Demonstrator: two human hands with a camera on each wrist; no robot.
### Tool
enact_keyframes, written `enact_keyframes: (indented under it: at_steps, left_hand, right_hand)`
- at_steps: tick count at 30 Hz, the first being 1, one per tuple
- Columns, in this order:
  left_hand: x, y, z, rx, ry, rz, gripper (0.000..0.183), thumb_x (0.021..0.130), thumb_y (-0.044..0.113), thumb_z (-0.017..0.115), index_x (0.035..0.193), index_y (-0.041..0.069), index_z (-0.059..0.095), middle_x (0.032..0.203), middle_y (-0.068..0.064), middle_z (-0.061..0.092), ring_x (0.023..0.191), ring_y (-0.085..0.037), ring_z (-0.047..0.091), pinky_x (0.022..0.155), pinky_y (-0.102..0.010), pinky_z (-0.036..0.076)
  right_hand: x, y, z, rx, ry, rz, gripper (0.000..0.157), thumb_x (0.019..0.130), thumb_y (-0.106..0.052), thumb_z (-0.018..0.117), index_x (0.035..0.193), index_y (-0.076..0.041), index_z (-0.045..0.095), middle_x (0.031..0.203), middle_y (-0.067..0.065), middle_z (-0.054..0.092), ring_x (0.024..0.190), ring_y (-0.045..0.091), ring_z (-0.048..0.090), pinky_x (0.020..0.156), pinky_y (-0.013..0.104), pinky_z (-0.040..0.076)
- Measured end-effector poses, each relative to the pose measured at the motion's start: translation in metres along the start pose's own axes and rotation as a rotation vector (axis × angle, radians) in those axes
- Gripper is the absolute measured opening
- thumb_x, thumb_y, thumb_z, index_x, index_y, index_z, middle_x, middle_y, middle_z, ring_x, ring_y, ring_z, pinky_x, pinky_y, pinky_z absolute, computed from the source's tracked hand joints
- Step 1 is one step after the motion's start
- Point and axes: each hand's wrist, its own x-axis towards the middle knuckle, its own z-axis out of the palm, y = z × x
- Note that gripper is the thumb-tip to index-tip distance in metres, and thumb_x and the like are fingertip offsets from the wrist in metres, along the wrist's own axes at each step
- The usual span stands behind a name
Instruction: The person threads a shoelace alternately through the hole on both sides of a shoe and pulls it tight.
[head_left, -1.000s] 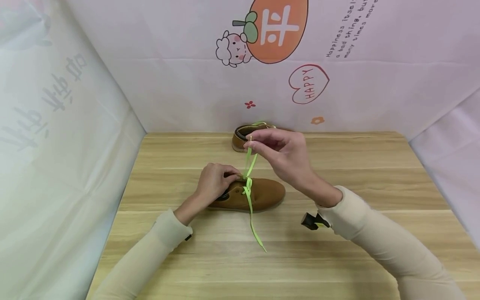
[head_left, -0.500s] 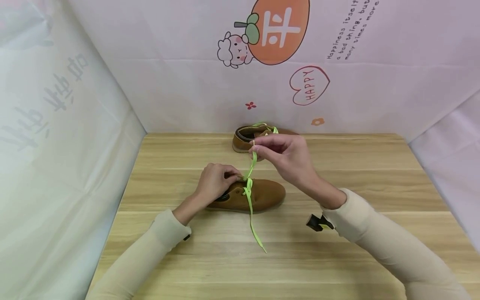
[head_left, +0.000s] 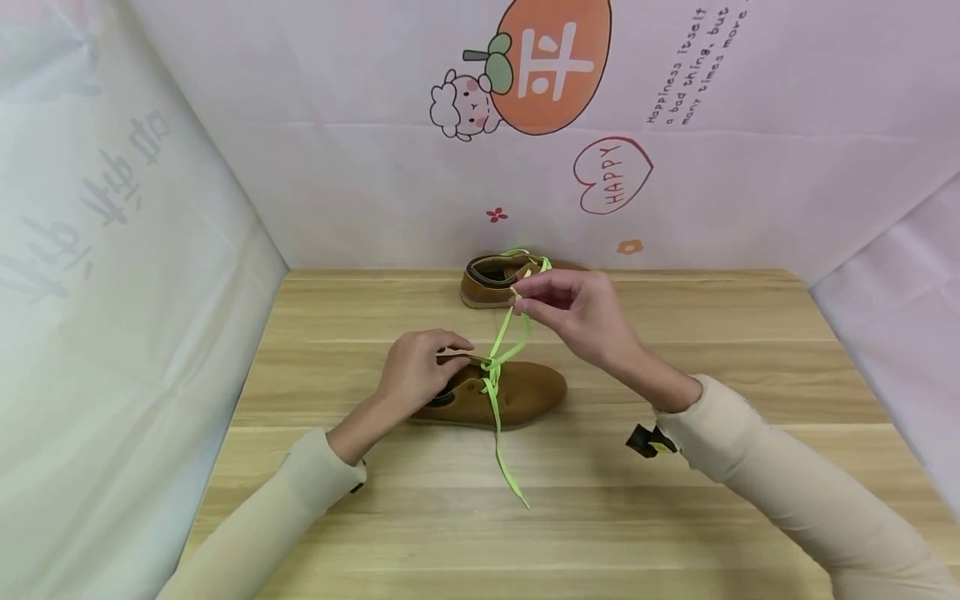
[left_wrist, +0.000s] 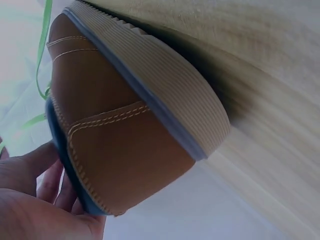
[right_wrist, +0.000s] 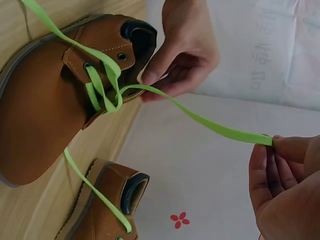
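Note:
A brown leather shoe stands on the table, toe to the right in the head view, with a lime-green shoelace through its eyelets. My left hand is at the far side of its opening, thumb and fingers around the edge of the eyelet flap. In the head view a small gap shows between index finger and flap. Above the shoe, my right hand pinches one lace end between thumb and fingers. That lace runs from the eyelets up to the fingertips. The other lace end lies on the table towards me.
A second brown shoe with green laces stands at the back, against the white printed cloth. Another cloth wall borders the wooden table at left. A black wrist camera hangs under the right sleeve.
My right hand has shifted slightly right and down with the lace end, and the lace now bows out in a loop. My left hand has moved a little left, its index finger lifting from the flap.

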Motion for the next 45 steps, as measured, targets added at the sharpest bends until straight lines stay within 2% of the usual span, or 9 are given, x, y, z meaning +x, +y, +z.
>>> enact_keyframes:
  at_steps: [3,6,12,16,22,30,35,39,45]
  left_hand:
    - [-0.005,0.003,-0.003,0.011,0.02,0.016,0.013,0.09,0.008,0.085,0.102,0.011,0.084,0.103,-0.001,0.082,0.094,-0.02,0.078,0.078,-0.04,0.061]
    - [-0.009,0.006,-0.005,0.043,0.011,0.028,0.009,0.091,0.012,0.085,0.1,0.013,0.084,0.1,0.0,0.081,0.091,-0.017,0.077,0.075,-0.037,0.061]
    - [-0.016,0.009,-0.006,0.112,-0.057,0.036,0.012,0.09,0.019,0.087,0.098,0.012,0.082,0.089,0.004,0.079,0.076,-0.01,0.072,0.066,-0.032,0.056]
    - [-0.02,0.009,-0.004,0.119,-0.116,-0.003,0.016,0.088,0.022,0.089,0.096,0.012,0.08,0.081,0.007,0.076,0.071,-0.006,0.07,0.064,-0.028,0.055]
    - [-0.027,0.009,-0.002,0.205,-0.173,-0.025,0.018,0.085,0.03,0.091,0.093,0.017,0.082,0.078,0.009,0.076,0.066,-0.004,0.066,0.056,-0.026,0.051]
    - [-0.031,0.009,0.001,0.244,-0.139,-0.023,0.016,0.082,0.029,0.093,0.09,0.019,0.083,0.076,0.008,0.076,0.057,-0.002,0.057,0.048,-0.025,0.043]
    - [-0.034,0.007,0.003,0.243,-0.092,0.001,0.016,0.081,0.027,0.094,0.087,0.019,0.082,0.076,0.008,0.076,0.058,-0.004,0.06,0.049,-0.025,0.045]
    - [-0.036,0.006,0.006,0.241,-0.056,0.034,0.016,0.079,0.025,0.095,0.084,0.019,0.082,0.077,0.007,0.077,0.057,-0.004,0.061,0.048,-0.024,0.043]
    - [-0.038,0.006,0.007,0.217,-0.018,0.095,0.013,0.079,0.019,0.095,0.083,0.018,0.082,0.075,0.005,0.078,0.049,0.0,0.042,0.044,-0.02,0.033]
  right_hand:
    - [0.002,0.006,-0.003,-0.014,-0.005,0.005,0.013,0.088,0.004,0.083,0.101,0.003,0.081,0.094,0.014,0.08,0.073,0.005,0.072,0.061,0.016,0.054]
    - [0.003,0.012,-0.005,-0.021,-0.011,0.0,0.01,0.088,0.005,0.082,0.098,0.003,0.081,0.092,0.014,0.08,0.073,0.005,0.072,0.06,0.015,0.053]
    - [0.004,0.026,-0.005,-0.098,-0.017,-0.002,0.009,0.089,0.004,0.082,0.098,0.0,0.082,0.09,0.01,0.08,0.07,0.01,0.069,0.058,0.015,0.05]
    - [0.003,0.037,-0.001,-0.179,-0.024,-0.025,0.009,0.088,0.002,0.083,0.095,-0.003,0.083,0.088,0.007,0.08,0.072,0.017,0.072,0.062,0.016,0.054]
    - [0.0,0.047,0.009,-0.243,-0.05,-0.098,0.009,0.086,0.003,0.085,0.091,-0.004,0.083,0.085,0.005,0.079,0.073,0.015,0.073,0.066,0.02,0.058]
    - [-0.003,0.051,0.021,-0.262,-0.141,-0.164,0.007,0.088,0.002,0.083,0.094,-0.002,0.082,0.089,0.007,0.079,0.077,0.013,0.073,0.07,0.028,0.062]
    - [-0.005,0.055,0.031,-0.287,-0.206,-0.196,0.007,0.09,0.003,0.08,0.095,-0.001,0.081,0.089,0.009,0.079,0.078,0.013,0.074,0.07,0.026,0.061]
    - [-0.008,0.059,0.039,-0.323,-0.226,-0.261,0.007,0.089,0.004,0.081,0.094,-0.001,0.081,0.088,0.009,0.079,0.078,0.015,0.074,0.07,0.027,0.062]
    - [-0.01,0.061,0.046,-0.38,-0.242,-0.387,0.01,0.085,0.006,0.083,0.091,-0.002,0.081,0.09,0.005,0.079,0.081,0.017,0.074,0.07,0.031,0.061]
